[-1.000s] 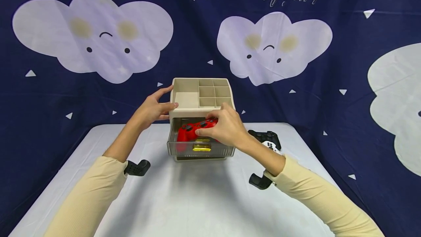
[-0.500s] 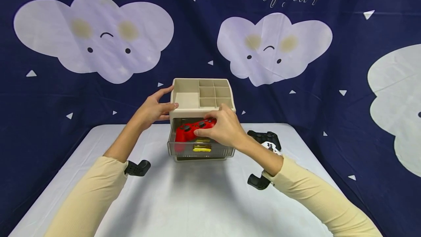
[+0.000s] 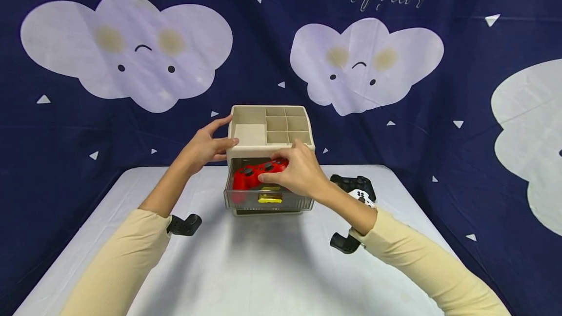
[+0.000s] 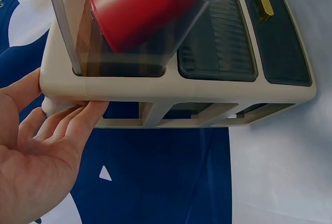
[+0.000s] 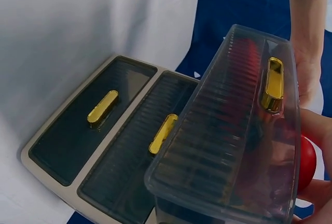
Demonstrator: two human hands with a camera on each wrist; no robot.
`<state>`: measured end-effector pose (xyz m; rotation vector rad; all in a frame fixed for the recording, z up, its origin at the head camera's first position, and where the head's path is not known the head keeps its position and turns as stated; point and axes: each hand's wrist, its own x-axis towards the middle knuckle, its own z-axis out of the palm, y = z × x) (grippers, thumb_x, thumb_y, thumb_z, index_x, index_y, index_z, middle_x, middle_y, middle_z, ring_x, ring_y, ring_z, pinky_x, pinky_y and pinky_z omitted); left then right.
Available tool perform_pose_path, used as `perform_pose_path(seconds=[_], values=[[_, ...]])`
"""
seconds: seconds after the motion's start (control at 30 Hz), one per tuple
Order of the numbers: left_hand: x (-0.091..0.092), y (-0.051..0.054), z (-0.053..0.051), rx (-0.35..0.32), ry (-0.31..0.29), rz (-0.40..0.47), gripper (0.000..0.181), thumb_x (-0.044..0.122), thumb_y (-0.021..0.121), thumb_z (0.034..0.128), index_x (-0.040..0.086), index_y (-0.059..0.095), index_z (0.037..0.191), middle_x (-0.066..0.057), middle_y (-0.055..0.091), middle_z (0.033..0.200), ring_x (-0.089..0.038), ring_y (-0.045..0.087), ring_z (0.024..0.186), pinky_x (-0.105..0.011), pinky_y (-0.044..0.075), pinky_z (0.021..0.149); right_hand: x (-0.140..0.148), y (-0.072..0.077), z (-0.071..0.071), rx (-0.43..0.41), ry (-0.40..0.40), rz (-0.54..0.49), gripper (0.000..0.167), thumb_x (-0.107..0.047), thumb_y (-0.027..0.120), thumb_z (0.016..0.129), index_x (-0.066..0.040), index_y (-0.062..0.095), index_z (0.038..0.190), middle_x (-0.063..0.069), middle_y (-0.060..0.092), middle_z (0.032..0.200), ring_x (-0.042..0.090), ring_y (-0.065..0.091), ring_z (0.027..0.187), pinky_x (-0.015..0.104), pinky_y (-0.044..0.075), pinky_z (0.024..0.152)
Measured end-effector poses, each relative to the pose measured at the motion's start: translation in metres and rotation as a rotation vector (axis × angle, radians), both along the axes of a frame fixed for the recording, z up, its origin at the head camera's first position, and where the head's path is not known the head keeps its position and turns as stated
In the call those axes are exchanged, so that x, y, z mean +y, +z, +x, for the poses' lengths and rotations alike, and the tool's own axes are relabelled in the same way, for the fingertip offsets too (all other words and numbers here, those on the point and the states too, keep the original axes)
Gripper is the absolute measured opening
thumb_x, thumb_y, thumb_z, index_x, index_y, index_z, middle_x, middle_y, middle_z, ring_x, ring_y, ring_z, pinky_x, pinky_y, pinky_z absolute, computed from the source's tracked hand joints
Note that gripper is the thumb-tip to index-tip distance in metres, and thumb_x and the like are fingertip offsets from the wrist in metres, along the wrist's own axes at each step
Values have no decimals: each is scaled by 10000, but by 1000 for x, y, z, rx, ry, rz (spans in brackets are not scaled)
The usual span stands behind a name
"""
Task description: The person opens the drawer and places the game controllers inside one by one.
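A cream desktop drawer organizer (image 3: 248,151) stands on the table, its top smoky transparent drawer (image 3: 290,202) pulled out. My right hand (image 3: 300,169) holds a red game controller (image 3: 249,175) by its right part, low inside that drawer. In the right wrist view the controller (image 5: 307,164) shows behind the drawer front, beside my fingers. My left hand (image 3: 203,146) grips the organizer's upper left edge, its thumb over the top rim. From the left wrist, the fingers of my left hand (image 4: 49,151) lie against the organizer's side.
A black controller (image 3: 351,182) and a white controller (image 3: 362,196) lie right of the organizer, partly behind my right forearm. Two lower drawers with gold handles (image 5: 104,107) are closed. Open compartments (image 3: 276,124) top the organizer. A dark blue cloud-patterned curtain (image 3: 263,52) hangs behind.
My right hand and the red controller have shifted slightly left and down within the drawer. My left hand keeps its place on the organizer.
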<state>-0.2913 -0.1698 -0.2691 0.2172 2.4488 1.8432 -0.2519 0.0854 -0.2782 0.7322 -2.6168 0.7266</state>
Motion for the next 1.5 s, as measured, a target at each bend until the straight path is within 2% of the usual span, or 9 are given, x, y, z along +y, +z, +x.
perform_pose_path(seconds=[0.4,0.63,0.97,1.17,1.5], values=[[1,-1,0,1,3,-1,798,188,675,995,314,214,1634,-182,349,1618,-371,523,1370,-510,499,1064,5,-6,1,11,6,-62,542,-454,933,670,-139,794,1089,42,633,946,193,487,895,338,423,760],[1,0,0,0,7,3,797,191,676,995,327,217,1632,-178,351,1618,-359,508,1386,-510,497,1068,8,-9,4,2,25,-81,587,-419,951,664,-122,769,1136,72,634,1011,216,505,934,356,452,775],[0,-1,0,2,9,-6,796,189,675,996,329,218,1631,-182,352,1617,-371,517,1375,-512,494,1070,10,-8,2,-12,30,-30,552,-425,934,684,-123,763,1113,52,696,974,215,506,925,366,467,750],[0,-1,-1,1,8,-6,796,190,676,995,326,217,1632,-183,347,1619,-368,510,1382,-517,491,1073,14,-11,0,-22,22,18,520,-435,914,712,-142,767,1116,14,744,990,227,548,1006,479,418,883],[0,-1,0,5,4,-7,797,184,673,996,325,214,1633,-185,356,1612,-367,524,1367,-514,492,1073,16,-13,-1,-56,-2,51,499,-446,898,730,-135,767,1097,59,727,1062,265,567,1127,511,382,948]])
